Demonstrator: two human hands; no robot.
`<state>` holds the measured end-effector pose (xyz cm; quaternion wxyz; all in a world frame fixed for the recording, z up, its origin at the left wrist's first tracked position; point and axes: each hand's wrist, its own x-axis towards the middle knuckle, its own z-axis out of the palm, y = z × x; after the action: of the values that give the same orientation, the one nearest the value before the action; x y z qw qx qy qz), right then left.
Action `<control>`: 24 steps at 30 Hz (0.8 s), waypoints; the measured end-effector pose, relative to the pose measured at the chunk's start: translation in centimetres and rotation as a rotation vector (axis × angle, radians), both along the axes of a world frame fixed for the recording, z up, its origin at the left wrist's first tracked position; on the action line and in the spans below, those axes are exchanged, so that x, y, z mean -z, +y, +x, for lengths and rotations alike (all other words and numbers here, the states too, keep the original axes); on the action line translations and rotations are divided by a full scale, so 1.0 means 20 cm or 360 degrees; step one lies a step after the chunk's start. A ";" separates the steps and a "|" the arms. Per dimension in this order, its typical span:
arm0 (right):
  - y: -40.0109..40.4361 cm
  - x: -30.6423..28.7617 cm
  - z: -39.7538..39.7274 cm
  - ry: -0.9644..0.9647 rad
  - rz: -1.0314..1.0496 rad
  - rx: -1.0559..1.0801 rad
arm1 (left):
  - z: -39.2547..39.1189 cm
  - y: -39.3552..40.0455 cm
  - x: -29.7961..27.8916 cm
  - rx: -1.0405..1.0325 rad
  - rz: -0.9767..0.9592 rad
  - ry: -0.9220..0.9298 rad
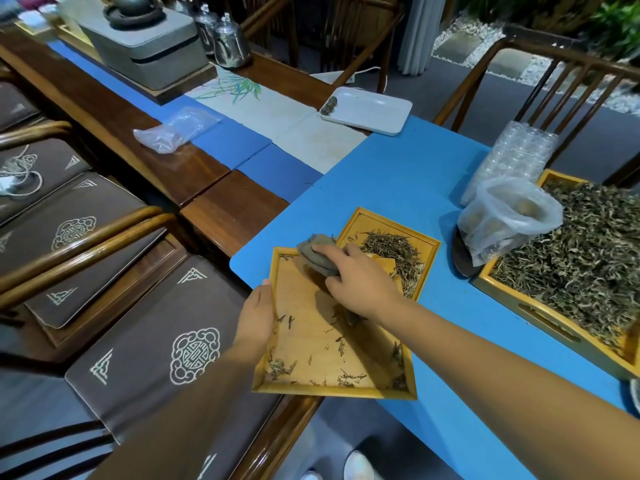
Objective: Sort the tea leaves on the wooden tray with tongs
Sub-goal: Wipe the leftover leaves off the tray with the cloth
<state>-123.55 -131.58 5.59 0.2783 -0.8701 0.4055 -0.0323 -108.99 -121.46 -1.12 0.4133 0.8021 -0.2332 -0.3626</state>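
Right hand is curled over a grey cloth, which is pressed onto the far end of the near wooden tray. Left hand is laid along that tray's left rim, fingers fairly straight, thumb hooked over the edge; nothing else is held by it. Scattered tea leaves are seen on the tray floor, mostly along the near and left edges. Just beyond the tray's far right corner, touching or overlapping it, a second wooden tray is set with a heap of sorted leaves. Well right of the near tray, a large tray full of loose tea is placed, with a plastic bag at its left edge. Tongs cannot be made out
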 end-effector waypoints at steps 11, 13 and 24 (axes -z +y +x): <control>0.00 0.04 0.21 0.0159 -0.0054 -0.0144 | -0.01 -0.04 0.02 -0.0014 -0.0057 0.0019; 0.00 0.06 0.22 0.0209 -0.0056 -0.0173 | -0.02 -0.05 0.02 -0.0010 -0.0090 0.0036; -0.05 0.09 0.17 0.0389 -0.0229 -0.0271 | -0.01 -0.06 0.03 -0.0041 -0.0022 0.0025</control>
<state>-120.20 -132.48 3.78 0.1658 -0.9164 0.3578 0.0685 -109.23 -122.70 -1.64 0.4254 0.7991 -0.2222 -0.3620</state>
